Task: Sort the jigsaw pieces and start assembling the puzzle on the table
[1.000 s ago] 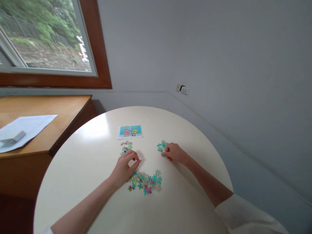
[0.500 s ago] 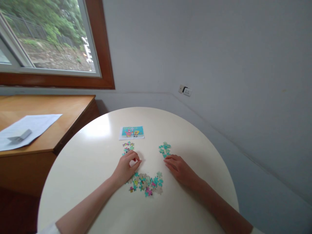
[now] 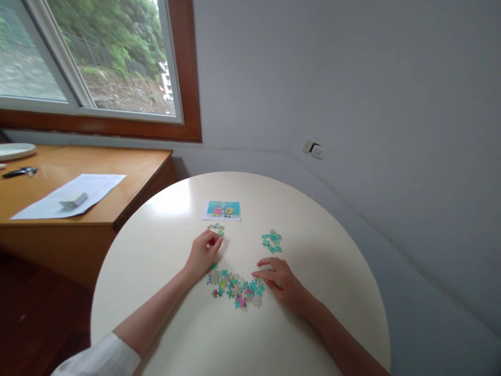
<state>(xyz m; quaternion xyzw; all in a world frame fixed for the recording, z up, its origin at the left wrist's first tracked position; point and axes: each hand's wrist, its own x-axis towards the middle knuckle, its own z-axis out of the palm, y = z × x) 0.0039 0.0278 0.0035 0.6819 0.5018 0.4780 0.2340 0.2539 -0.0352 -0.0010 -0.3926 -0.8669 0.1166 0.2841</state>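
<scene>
My left hand (image 3: 204,251) is at the small group of multicoloured puzzle pieces (image 3: 216,227), thumb and forefinger pinched together; whatever is between them is too small to make out. My right hand (image 3: 285,282) has its fingers stretched and apart, at the right edge of a loose heap of mixed puzzle pieces (image 3: 234,286) near me. Beyond that hand lies a cluster of teal puzzle pieces (image 3: 272,240). Farther back, a picture card (image 3: 223,210) shows a pink and a yellow cartoon figure on blue.
All of this lies on a round white table (image 3: 176,334). To the left stands a wooden desk (image 3: 97,156) with a sheet of paper (image 3: 43,207), a small whitish block (image 3: 73,200) and a white round tray (image 3: 18,151). A wall socket (image 3: 318,152) is behind.
My right hand has drawn back from the teal cluster towards the near heap, its fingers spreading. My left hand has moved slightly farther away, up to the multicoloured group. The view has turned left.
</scene>
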